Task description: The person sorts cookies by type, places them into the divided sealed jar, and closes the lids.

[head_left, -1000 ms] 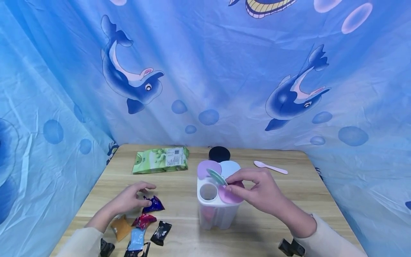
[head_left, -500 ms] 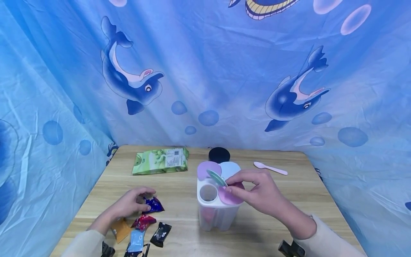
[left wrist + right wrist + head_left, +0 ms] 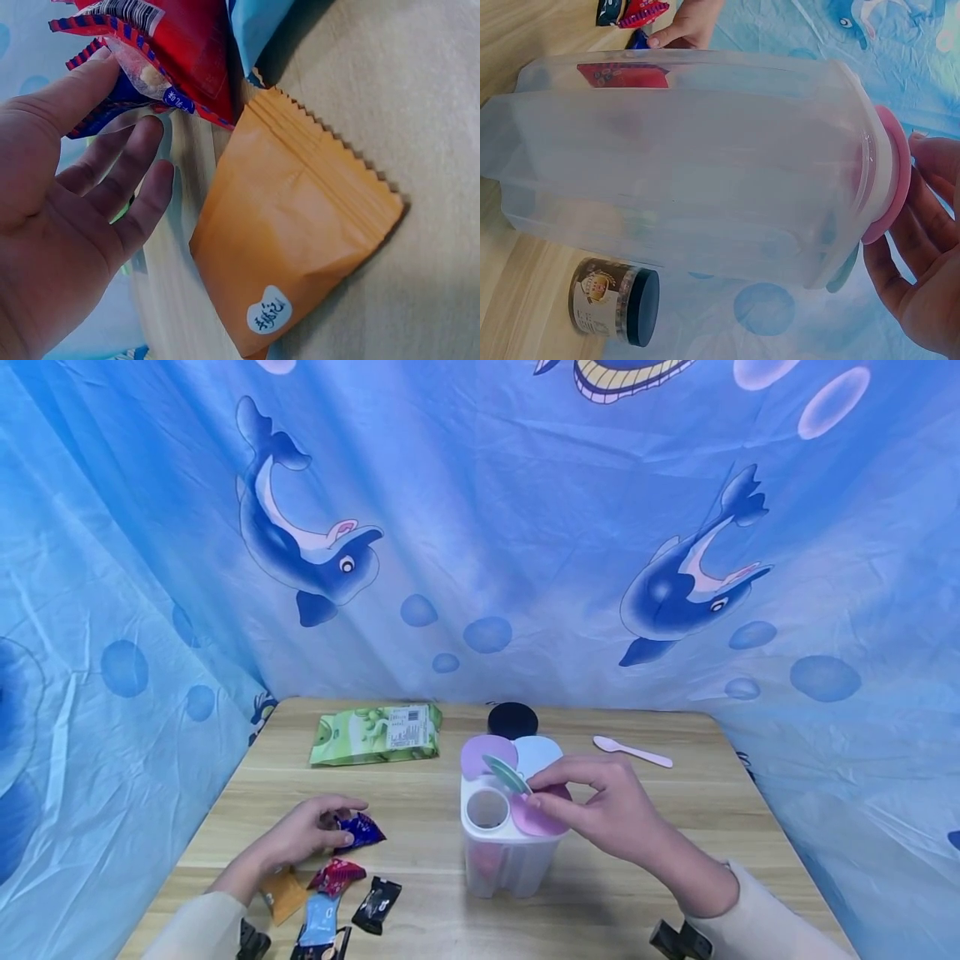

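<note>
In the head view my left hand (image 3: 303, 833) pinches a small dark blue snack packet (image 3: 365, 832) between thumb and fingers, low over the table. A red packet (image 3: 191, 45) and an orange packet (image 3: 292, 217) lie close by that hand in the left wrist view. My right hand (image 3: 606, 797) holds the edge of a green lid (image 3: 502, 773), tilted up beside the uncovered round opening (image 3: 487, 810) of a clear storage container (image 3: 517, 868). Its other lids, purple, pale blue and pink, are down. Through the wall a red packet (image 3: 622, 76) shows inside.
Light blue (image 3: 321, 918) and black (image 3: 377, 906) packets lie at the front left. A green bag (image 3: 360, 735) lies at the back left, a jar (image 3: 604, 300) with a black lid behind the container, and a pink spoon (image 3: 633, 752) at the back right.
My left hand has lowered slightly and its fingers have closed round the dark blue packet. The right hand keeps the green lid tilted in the same place.
</note>
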`<state>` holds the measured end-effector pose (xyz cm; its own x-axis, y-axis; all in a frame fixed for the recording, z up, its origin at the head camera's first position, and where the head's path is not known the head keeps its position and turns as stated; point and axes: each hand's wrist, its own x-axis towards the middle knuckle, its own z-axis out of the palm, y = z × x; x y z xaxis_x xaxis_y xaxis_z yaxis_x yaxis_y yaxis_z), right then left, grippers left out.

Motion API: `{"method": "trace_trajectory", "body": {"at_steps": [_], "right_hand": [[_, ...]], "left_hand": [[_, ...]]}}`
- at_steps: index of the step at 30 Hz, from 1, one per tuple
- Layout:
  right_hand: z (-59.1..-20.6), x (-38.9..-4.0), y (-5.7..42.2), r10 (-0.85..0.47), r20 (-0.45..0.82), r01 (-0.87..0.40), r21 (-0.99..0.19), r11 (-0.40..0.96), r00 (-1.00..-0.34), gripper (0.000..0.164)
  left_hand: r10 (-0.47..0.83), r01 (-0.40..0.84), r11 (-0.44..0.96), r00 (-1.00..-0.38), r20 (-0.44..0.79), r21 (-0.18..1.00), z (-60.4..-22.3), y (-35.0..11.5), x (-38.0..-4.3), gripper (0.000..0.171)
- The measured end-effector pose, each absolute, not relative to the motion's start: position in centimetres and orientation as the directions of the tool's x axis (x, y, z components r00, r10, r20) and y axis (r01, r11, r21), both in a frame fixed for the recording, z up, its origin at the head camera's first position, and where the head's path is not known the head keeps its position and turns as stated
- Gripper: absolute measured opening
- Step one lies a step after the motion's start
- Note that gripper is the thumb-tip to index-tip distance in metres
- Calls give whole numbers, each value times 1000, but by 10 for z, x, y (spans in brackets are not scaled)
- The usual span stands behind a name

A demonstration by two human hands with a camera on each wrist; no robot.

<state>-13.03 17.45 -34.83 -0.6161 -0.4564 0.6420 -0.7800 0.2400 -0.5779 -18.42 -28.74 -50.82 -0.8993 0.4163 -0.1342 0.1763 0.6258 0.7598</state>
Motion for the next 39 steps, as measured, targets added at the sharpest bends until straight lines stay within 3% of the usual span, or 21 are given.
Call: {"method": "trace_trajectory", "body": {"at_steps": [8, 17, 23, 30, 39], "right_hand": [[-348, -130, 173, -451, 632, -769, -587, 252, -631, 20], [-348, -132, 172, -449, 624, -762, -593, 259, -639, 20], [-348, -131, 172, -452, 631, -767, -592, 245, -631, 20], [-349, -131, 173, -450, 632, -766, -599, 231, -631, 20], [-349, -130, 174, -446, 636, -768, -595, 236, -630, 20]], "left_hand": [[369, 136, 650, -917, -154, 748, -503, -287, -187, 48], [397, 359, 632, -911, 110, 687, -469, -275, -190, 36], [388, 422, 601, -897, 213, 679, -428, -251, -180, 35], [440, 525, 537, -842, 313, 660, -381, -214, -160, 39], [540, 615, 341, -747, 388, 711, -340, -172, -142, 40]]}}
